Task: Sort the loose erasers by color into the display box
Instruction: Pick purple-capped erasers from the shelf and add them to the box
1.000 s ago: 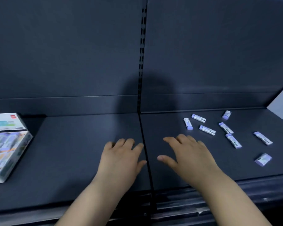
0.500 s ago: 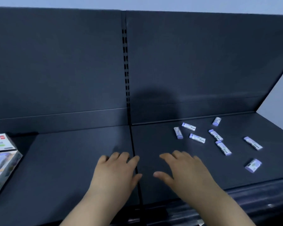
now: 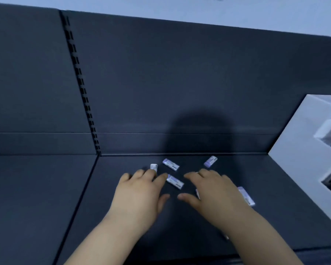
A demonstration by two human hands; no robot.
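Erasers (image 3: 175,181) are in neither grip: the left hand (image 3: 139,196) and right hand (image 3: 216,196) hover low over the dark shelf (image 3: 107,188), fingers spread and holding nothing, left fingertips (image 3: 141,172) touching or just short of 2 of them. At least 5 lie scattered between and beyond the hands. They look light, stiff and paper-sleeved; a pinch across the long sides should hold.

Shop, dark gondola shelf (image 3: 36,188), slotted upright (image 3: 80,83), packaged erasers (image 3: 175,181)
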